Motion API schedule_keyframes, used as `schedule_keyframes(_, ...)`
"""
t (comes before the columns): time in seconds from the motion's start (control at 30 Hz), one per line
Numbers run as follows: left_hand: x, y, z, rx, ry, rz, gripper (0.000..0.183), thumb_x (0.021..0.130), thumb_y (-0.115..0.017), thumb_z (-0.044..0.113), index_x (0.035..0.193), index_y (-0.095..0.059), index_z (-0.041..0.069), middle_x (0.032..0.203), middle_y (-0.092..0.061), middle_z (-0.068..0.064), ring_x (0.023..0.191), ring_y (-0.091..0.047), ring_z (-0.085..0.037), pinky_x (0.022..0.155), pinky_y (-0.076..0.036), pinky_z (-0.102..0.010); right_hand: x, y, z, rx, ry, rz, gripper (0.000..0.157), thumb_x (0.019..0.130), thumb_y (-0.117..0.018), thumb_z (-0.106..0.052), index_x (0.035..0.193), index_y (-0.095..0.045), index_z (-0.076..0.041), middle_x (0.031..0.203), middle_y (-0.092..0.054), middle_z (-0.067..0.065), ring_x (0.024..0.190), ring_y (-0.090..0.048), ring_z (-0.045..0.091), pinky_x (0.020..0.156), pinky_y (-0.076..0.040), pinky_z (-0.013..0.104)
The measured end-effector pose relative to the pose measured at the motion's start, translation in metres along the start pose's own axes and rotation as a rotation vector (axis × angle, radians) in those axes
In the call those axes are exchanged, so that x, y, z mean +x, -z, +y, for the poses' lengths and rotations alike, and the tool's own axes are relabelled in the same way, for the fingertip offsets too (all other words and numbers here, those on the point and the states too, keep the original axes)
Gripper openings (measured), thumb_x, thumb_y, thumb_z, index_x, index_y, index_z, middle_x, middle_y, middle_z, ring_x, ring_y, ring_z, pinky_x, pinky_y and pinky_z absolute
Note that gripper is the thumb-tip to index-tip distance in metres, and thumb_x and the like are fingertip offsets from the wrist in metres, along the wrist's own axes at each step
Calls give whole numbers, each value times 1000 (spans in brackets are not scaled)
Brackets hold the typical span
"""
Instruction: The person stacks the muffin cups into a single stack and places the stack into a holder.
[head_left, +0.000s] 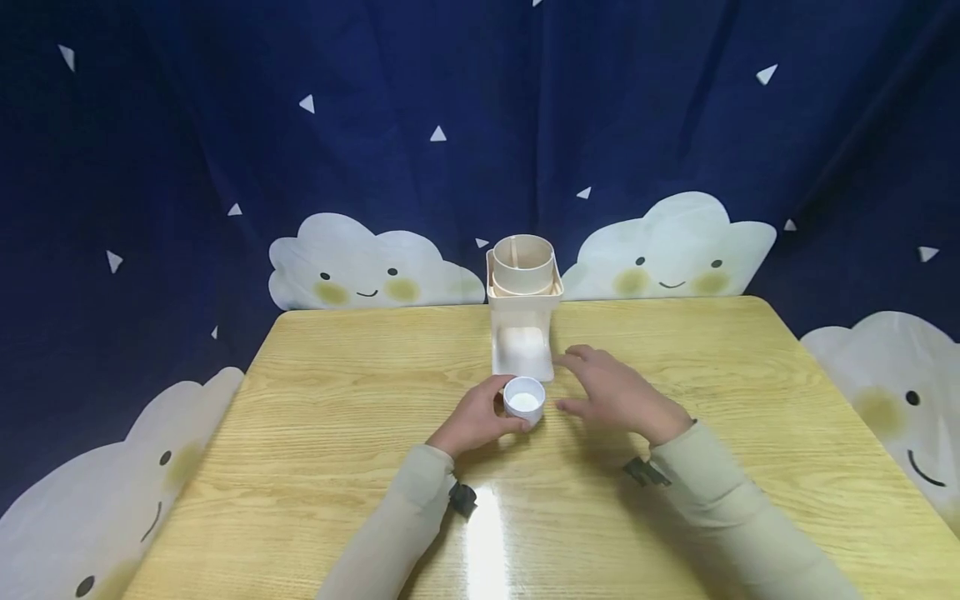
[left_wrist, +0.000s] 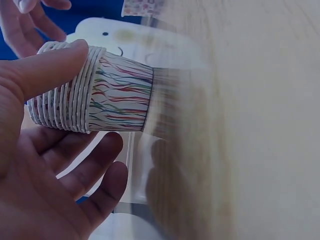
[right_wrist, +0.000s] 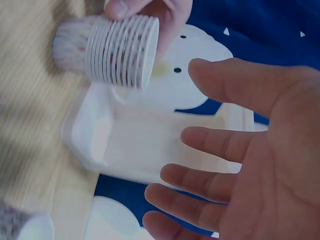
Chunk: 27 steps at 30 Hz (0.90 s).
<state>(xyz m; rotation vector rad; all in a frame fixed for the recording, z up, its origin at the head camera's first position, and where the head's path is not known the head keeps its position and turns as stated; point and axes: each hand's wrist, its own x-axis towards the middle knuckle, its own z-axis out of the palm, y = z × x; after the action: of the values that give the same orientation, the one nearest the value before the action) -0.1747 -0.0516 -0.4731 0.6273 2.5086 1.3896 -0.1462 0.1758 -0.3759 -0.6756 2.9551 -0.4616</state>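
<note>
A nested stack of paper cups [left_wrist: 120, 95], white with wavy coloured lines, stands with its mouth up at the front of a cream plastic holder [head_left: 523, 337]. My left hand [head_left: 480, 417] grips the stack from the left, thumb across the rolled rims in the left wrist view. Just right of the cups, my right hand [head_left: 611, 392] is held with its fingers spread and nothing in it. The right wrist view shows its fingers [right_wrist: 215, 145] apart from the stack. A round, open-topped tube [head_left: 523, 265] sits at the top of the holder.
The holder stands at the back of a wooden table [head_left: 360, 375], in front of a dark blue curtain [head_left: 480, 83] with white clouds and triangles. Black straps with small devices [head_left: 462, 500] are on both wrists.
</note>
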Motion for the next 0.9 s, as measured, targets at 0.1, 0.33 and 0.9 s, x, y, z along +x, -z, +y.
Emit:
schedule_keyframes(0.1, 0, -1, -2, 12, -4, 6, 64, 77, -85, 23, 134, -57, 15, 123, -64, -2, 103, -61, -16, 93, -49, -33, -5, 4, 9, -4, -16, 3, 60, 89, -71, -28, 139, -52, -1, 142, -50, 27, 128, -51, 46, 105, -43, 59)
schedule_keyframes(0.33, 1, -1, -5, 29, -3, 12, 63, 76, -86, 25, 133, -59, 16, 122, -65, -1, 103, -60, -16, 94, -48, -35, -19, 11, 32, 3, -61, 0, 59, 90, -69, -28, 138, -52, 1, 143, -48, 29, 129, -48, 49, 105, -42, 60)
schedule_keyframes(0.9, 2, 1, -3, 18, 1, 1, 63, 76, -87, 24, 132, -60, 17, 118, -66, 0, 98, -59, -14, 92, -47, -33, -42, 10, 75, 25, -127, -18, 65, 85, -76, -28, 136, -52, 5, 139, -47, 35, 127, -47, 53, 101, -42, 63)
